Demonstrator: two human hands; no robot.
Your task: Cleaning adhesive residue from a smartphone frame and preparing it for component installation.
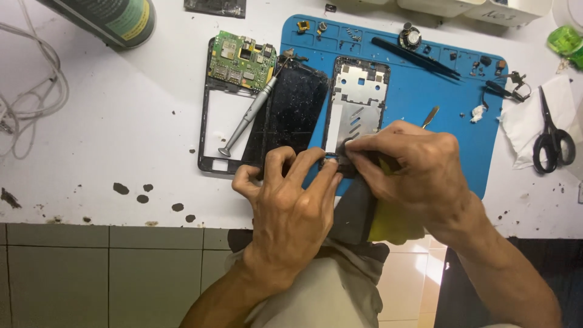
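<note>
A metal phone frame (358, 103) lies upright on the blue work mat (425, 91). My left hand (291, 200) pinches its lower edge with fingers curled. My right hand (413, 170) presses a dark cloth (355, 209) against the same lower edge, with a yellow cloth (392, 228) under the palm. A black cracked screen panel (294, 112) lies just left of the frame, partly under my left fingers.
A black phone housing (209, 130) with a green circuit board (242, 59) lies left, a grey screwdriver (249, 118) across it. Black tweezers (419, 58), small screws and parts sit on the mat. Scissors (551, 136) rest on white paper at right. A dark can (109, 21) and white cable (36, 91) lie far left.
</note>
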